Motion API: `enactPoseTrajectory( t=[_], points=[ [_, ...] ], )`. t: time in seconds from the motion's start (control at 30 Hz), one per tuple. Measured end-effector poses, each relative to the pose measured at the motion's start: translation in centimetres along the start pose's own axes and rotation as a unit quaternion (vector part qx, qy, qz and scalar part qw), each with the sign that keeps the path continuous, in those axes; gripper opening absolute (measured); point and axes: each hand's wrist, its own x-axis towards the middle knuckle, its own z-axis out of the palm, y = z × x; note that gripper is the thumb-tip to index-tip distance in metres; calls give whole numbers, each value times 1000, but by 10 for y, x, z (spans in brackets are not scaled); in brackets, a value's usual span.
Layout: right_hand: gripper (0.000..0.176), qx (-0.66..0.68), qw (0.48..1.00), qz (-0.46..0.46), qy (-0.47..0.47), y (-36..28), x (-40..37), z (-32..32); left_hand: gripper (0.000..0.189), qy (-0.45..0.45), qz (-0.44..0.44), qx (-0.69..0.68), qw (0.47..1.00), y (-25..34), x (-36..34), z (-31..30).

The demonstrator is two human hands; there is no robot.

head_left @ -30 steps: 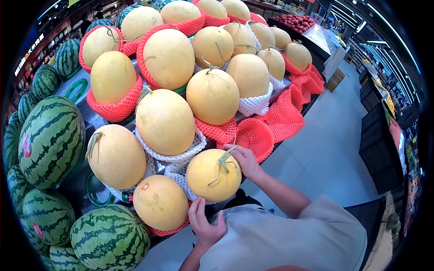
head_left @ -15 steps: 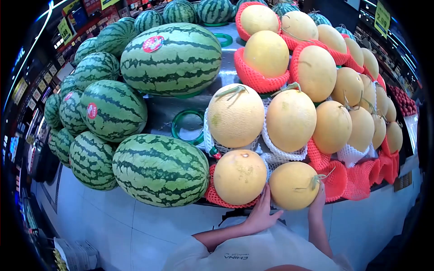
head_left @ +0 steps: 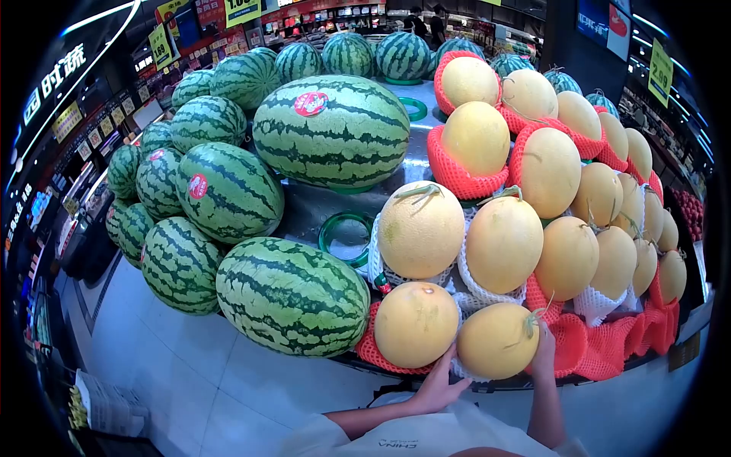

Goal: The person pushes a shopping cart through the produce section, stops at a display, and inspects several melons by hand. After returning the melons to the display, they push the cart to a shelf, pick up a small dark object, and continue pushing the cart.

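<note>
Pale tiled floor [head_left: 183,365], white strip light [head_left: 97,19], dark pillar [head_left: 580,65]

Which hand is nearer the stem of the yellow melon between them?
Right. The right hand is at the stem end of the yellow melon, just beside the stem; the left hand is by the melon's opposite, lower side, farther from the stem.
</note>
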Motion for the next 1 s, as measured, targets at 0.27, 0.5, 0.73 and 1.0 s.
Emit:
enactPoseTrajectory(
  t=[0.27, 0.5, 0.73, 1.0],
  points=[
    [52, 45, 996, 68, 22, 15, -15, -18, 87, -10, -7, -120, 993, 1, 20, 12],
    [50, 102, 991, 84, 5, 19, -18, -24, 91, -29, -43, -166, 985, 11, 14, 7],
    [43, -105, 991, -79, 27, 11, -24, -22, 94, -15, -4, -84, 996, -1, 15, 8],
    [55, 39, 993, 99, 40, 19, -24, -20, 105, 7, 45, 61, 997, 11, 16, 15]
  ],
)
